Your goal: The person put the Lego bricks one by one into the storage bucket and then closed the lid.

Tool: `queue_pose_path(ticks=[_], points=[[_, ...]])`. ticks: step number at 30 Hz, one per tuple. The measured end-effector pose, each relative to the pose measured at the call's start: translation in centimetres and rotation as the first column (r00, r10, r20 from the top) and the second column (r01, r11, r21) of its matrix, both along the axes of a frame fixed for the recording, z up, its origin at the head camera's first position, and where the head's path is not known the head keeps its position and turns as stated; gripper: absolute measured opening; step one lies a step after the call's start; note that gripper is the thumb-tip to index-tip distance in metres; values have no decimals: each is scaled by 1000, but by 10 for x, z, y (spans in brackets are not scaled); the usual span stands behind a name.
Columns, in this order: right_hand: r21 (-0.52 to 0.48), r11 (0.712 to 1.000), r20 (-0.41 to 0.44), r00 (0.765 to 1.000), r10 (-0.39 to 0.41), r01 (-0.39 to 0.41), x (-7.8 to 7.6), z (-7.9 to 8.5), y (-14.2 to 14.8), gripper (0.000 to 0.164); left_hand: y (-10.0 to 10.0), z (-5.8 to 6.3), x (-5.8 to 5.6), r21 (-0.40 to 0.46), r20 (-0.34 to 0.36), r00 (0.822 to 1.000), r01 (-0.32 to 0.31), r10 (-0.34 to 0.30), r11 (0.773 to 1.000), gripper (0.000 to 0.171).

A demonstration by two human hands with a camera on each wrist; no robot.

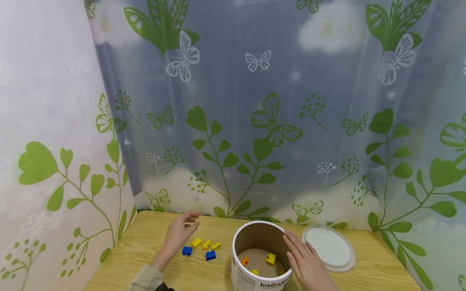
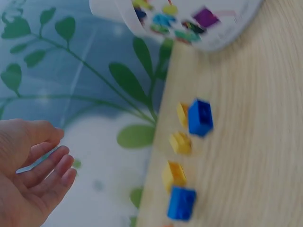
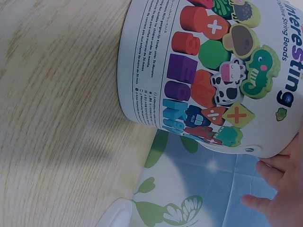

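Note:
My left hand [image 1: 179, 233] hovers over the table's left side with loosely bent fingers, holding nothing. Just right of it lie two blue bricks [image 1: 187, 251] and several small yellow bricks [image 1: 196, 242]; the left wrist view shows a blue brick [image 2: 200, 117] close to yellow ones. A white round bucket [image 1: 238, 279] stands upright without its lid. Inside it are a yellow brick [image 1: 271, 259], an orange piece [image 1: 245, 260] and another yellow piece [image 1: 255, 272]. My right hand [image 1: 307, 264] rests on the bucket's right rim, fingers fairly straight; in the right wrist view its fingers [image 3: 272, 175] touch near the rim.
A white round lid [image 1: 329, 247] lies on the wooden table [image 1: 160, 220] to the right of the bucket, beyond my right hand. Behind the table hangs a curtain [image 1: 233, 161] printed with leaves and butterflies, and a similar one closes the left side.

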State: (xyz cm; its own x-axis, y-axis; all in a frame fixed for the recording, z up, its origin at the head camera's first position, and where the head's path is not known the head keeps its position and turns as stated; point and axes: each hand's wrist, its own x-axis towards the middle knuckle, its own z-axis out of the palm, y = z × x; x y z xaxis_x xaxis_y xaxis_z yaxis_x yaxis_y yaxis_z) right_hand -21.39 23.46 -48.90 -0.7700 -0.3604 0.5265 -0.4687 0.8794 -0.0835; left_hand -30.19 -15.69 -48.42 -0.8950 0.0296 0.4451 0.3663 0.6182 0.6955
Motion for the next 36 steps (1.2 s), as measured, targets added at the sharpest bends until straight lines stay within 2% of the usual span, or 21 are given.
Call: queue_pose_path(ticks=[7, 11, 15, 20, 27, 32, 36], points=[[-7, 1000, 21, 1000, -7, 8, 0, -1, 0, 46, -23, -21, -6, -73, 37, 996, -76, 79, 994, 22], [-14, 1000, 39, 999, -8, 9, 0, 0, 0, 46, -34, -33, -9, -97, 80, 992, -93, 101, 991, 22], [-16, 1000, 41, 999, -9, 10, 0, 0, 0, 46, -41, -45, -14, -124, 139, 982, -110, 127, 986, 25], [-20, 1000, 67, 998, -14, 15, -1, -1, 0, 46, -48, -59, -20, -182, 175, 969, -145, 178, 972, 28], [-21, 1000, 72, 997, -8, 10, 0, 0, 0, 47, -51, -70, -24, -223, 233, 948, -165, 216, 961, 32], [-18, 1000, 50, 999, -4, 5, 1, 2, -1, 46, -55, -74, -24, -217, 224, 947, -183, 232, 959, 32], [-9, 1000, 44, 999, -13, 13, 1, 0, 0, 46, -58, -76, -24, -202, 238, 945, -179, 225, 963, 24]])
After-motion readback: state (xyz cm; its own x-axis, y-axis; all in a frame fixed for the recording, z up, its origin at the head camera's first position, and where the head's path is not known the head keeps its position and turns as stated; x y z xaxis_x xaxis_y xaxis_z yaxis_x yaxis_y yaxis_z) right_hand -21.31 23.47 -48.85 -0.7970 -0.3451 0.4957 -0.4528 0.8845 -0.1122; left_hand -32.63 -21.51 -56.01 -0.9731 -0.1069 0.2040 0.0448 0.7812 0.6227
